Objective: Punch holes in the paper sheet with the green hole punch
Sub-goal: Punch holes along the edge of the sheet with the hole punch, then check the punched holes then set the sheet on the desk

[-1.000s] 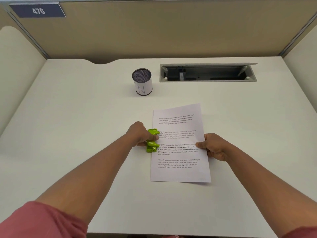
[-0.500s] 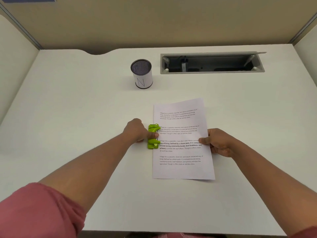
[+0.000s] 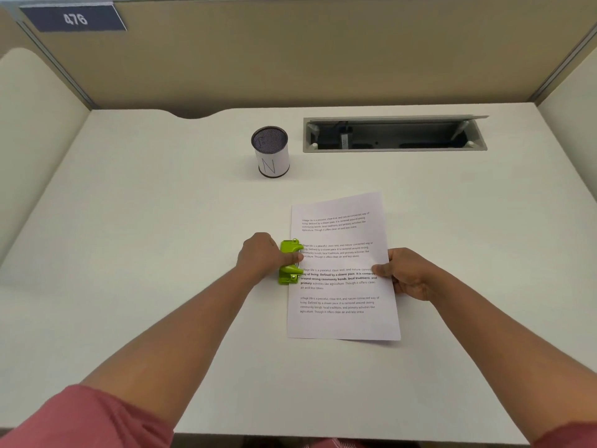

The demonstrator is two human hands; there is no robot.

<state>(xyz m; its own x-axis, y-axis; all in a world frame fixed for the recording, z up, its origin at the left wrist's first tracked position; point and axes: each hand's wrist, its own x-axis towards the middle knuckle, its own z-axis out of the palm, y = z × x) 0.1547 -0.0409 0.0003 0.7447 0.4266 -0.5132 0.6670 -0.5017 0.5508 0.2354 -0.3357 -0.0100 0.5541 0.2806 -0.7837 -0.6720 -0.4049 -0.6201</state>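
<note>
Frame centre: left hand (image 3: 263,257) still clamped on punch (image 3: 290,262); right hand (image 3: 407,273) still pinching sheet (image 3: 342,270) edge. Little changed; press seemingly ongoing.

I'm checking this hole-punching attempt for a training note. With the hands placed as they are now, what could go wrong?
1. The paper sheet lies slightly skewed, so the holes may land crooked along its left edge.
2. The right hand pinches only the far edge; the sheet could slide out of the green hole punch when pressed.
3. The left hand has a finger near the punch's slot, which might get pinched.
</note>
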